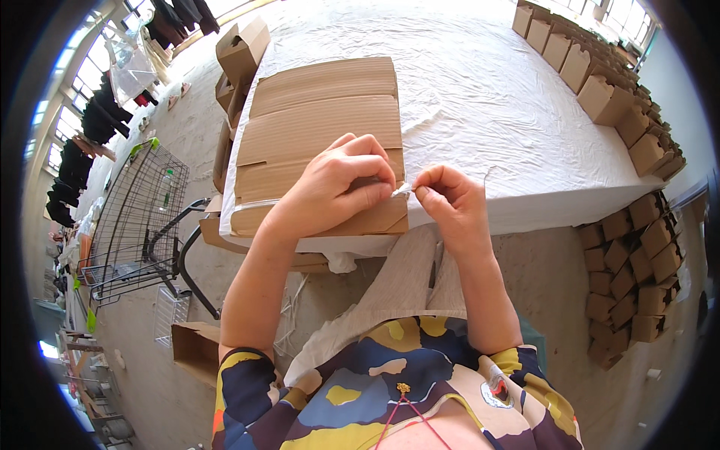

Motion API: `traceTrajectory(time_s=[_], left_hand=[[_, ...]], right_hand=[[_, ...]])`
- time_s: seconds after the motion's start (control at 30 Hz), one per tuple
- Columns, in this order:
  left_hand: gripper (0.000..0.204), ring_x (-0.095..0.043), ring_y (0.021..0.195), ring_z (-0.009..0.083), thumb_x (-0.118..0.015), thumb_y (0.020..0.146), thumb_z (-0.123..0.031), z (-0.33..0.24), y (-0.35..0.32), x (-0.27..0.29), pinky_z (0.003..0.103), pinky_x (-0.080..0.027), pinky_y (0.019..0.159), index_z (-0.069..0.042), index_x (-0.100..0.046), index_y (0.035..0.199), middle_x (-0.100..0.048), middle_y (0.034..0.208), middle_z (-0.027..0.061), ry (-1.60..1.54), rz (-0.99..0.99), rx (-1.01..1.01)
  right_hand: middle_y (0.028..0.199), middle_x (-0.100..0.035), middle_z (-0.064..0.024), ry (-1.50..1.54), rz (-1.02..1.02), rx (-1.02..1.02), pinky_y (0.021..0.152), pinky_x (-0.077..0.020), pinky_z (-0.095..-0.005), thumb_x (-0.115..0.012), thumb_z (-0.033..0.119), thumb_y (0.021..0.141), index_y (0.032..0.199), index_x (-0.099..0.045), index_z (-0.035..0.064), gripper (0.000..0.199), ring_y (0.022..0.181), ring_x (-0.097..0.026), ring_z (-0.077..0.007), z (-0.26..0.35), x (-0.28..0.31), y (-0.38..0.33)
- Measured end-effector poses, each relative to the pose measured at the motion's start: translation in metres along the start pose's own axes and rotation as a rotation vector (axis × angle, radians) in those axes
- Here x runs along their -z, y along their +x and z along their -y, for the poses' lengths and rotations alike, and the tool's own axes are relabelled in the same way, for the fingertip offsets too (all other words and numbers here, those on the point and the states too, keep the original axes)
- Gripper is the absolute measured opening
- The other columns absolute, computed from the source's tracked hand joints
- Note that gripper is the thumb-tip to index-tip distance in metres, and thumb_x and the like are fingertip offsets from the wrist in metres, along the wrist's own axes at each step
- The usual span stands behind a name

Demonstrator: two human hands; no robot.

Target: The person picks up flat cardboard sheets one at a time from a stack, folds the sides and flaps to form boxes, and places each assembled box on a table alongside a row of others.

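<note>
Cardboard dominates this scene. At the far left stands a wire cart (pixel 139 217), and on the floor near it lies an open box (pixel 193 349). Right of these, a stack of flat cardboard sheets (pixel 319 127) rests on the near left part of a table (pixel 495 97) covered in white cloth. The left hand (pixel 337 187) lies on the near end of the stack, fingers curled down and pinching a clear plastic strap (pixel 401 190) that binds the sheets. Just right of it, the right hand (pixel 450 199) pinches the same strap between thumb and fingertips, beside the stack's right edge. Far right, folded boxes (pixel 592 82) line the table's edge, and more boxes (pixel 630 277) are piled on the floor.
</note>
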State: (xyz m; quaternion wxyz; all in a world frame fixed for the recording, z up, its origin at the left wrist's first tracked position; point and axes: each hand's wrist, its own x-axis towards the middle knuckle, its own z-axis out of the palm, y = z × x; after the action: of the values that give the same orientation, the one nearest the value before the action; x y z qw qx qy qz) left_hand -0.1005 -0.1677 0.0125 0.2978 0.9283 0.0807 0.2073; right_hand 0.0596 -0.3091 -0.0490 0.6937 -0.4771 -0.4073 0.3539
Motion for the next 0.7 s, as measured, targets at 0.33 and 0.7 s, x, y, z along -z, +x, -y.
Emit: traceTrajectory(time_s=[0.33, 0.7], left_hand=[[0.016, -0.055, 0.091, 0.0218, -0.074, 0.07, 0.004, -0.002, -0.006, -0.005, 0.034, -0.046, 0.082, -0.004, -0.072, 0.084, -0.06, 0.088, 0.004, -0.056, -0.032, -0.008], [0.013, -0.054, 0.088, 0.0227, -0.073, 0.074, 0.002, 0.002, -0.003, -0.008, 0.035, -0.045, 0.08, -0.004, -0.066, 0.084, -0.06, 0.084, 0.0042, -0.032, -0.045, -0.041]], right_hand=[[0.086, -0.066, -0.0037, -0.179, 0.111, 0.193, 0.069, -0.0489, -0.0237, -0.071, 0.0, 0.086, 0.096, -0.069, -0.002, 0.01, 0.075, -0.06, -0.0088, 0.003, 0.022, 0.002], [0.086, -0.068, -0.0052, -0.59, 0.068, 0.508, 0.063, -0.0553, -0.0292, -0.076, -0.001, 0.081, 0.091, -0.071, 0.0036, 0.013, 0.075, -0.071, -0.017, -0.001, 0.001, 0.006]])
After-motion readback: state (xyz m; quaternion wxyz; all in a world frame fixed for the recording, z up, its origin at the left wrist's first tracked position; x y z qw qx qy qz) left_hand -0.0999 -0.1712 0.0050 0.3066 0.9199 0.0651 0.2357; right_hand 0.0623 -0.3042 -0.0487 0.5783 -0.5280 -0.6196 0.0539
